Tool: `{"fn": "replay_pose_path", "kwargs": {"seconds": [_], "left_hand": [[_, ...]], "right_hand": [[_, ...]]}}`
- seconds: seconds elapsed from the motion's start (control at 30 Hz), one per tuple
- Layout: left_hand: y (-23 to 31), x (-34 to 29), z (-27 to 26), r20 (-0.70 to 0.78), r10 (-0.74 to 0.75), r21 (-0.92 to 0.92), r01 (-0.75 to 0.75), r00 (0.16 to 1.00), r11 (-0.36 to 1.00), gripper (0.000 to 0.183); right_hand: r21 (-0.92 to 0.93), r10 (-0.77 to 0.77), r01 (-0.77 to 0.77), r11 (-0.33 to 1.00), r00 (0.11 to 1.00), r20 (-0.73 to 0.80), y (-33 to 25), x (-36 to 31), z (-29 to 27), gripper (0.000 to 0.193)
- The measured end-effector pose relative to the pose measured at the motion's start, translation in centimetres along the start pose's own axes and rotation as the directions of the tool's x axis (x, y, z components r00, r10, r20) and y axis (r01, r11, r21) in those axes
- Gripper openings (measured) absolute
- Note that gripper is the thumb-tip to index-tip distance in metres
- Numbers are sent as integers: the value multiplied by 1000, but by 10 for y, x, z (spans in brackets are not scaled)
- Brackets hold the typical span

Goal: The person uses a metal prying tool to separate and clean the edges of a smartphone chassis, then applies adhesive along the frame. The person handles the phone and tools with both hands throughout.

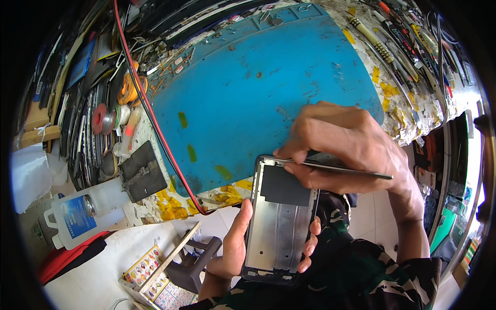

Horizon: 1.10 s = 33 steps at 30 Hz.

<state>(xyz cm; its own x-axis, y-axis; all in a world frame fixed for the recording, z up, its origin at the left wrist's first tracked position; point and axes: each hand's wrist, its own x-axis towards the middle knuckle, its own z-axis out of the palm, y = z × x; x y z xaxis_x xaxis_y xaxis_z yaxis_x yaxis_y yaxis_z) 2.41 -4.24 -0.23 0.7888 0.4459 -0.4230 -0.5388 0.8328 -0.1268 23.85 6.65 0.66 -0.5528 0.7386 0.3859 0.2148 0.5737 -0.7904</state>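
My left hand [235, 247] is wrapped round a phone frame [276, 227], thumb along its left edge and fingertips on its right edge. The frame is bare silver metal inside a black rim, with a black rectangular patch [279, 185] near its top. Held above the mat's near edge, it leans toward my body. My right hand [336, 144] is closed round a slim dark metal tool [356, 170], whose rear end sticks out to the right. Its fingertips meet the frame's top edge; the tool's working tip is hidden by them.
A stained blue work mat [248, 93] covers the bench. A red and black cable [163, 142] curves across its left side. Solder spools [103, 119], a plastic bottle [77, 219] and stacked phone parts crowd the left. Hand tools [372, 41] lie at right; a stool [196, 263] stands below.
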Motion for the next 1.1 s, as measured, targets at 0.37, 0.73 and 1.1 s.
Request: {"fn": "replay_pose_path", "kwargs": {"seconds": [0.37, 0.73, 1.1], "left_hand": [[-2, -2, 1, -76, 32, -19, -34, 997, 999, 81], [-3, 2, -4, 61, 84, -18, -83, 995, 996, 84], [-4, -1, -3, -48, 54, -10, -54, 997, 998, 80]], "right_hand": [[42, 0, -4, 999, 997, 76, 8, -2, -3, 23], [-218, -193, 194, 957, 981, 23, -19, -13, 23, 28], [148, 40, -11, 989, 980, -195, -15, -30, -1, 21]]}}
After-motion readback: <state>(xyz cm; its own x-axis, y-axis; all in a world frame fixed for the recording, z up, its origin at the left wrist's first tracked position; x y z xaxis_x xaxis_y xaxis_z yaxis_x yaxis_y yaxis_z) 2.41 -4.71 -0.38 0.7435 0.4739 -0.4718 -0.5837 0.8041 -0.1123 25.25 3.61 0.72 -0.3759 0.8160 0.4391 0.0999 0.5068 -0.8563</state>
